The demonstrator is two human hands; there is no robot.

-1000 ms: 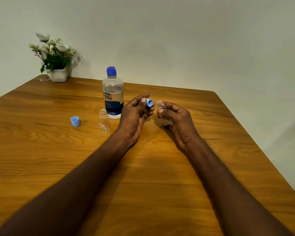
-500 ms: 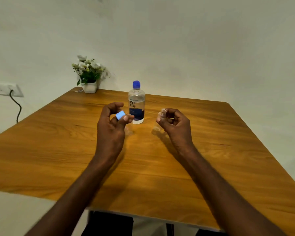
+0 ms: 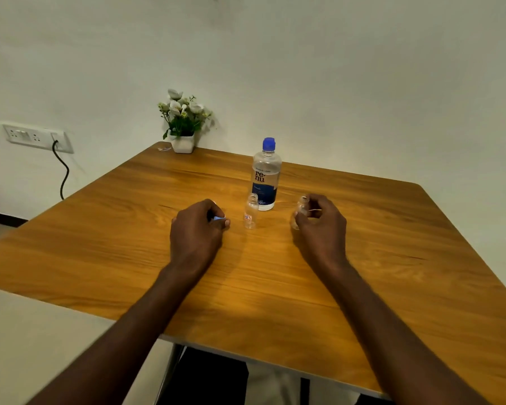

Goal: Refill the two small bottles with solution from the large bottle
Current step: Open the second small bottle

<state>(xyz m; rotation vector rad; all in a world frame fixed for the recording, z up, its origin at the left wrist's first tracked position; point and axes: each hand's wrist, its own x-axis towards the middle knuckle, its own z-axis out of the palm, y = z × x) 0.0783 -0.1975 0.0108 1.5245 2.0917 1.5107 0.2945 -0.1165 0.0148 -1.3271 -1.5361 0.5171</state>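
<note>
The large clear bottle [image 3: 265, 176] with a blue cap and dark blue label stands upright at the table's middle. Just in front of it stands a small clear bottle [image 3: 251, 211], uncapped. My left hand [image 3: 197, 229] rests low on the table to its left and pinches a small blue cap [image 3: 218, 218] at its fingertips. My right hand [image 3: 322, 223] grips the second small clear bottle [image 3: 301, 209], uncapped, upright near the table surface. The other blue cap is hidden behind my left hand.
A white pot of flowers [image 3: 183, 124] sits at the wooden table's [image 3: 275, 287] far left corner. A wall socket with a black cable [image 3: 35, 137] is on the left wall. The table's near edge lies below my forearms.
My left hand has come down to the table with the blue cap. My right hand has lowered its small bottle. The view has pulled back and shifted.
</note>
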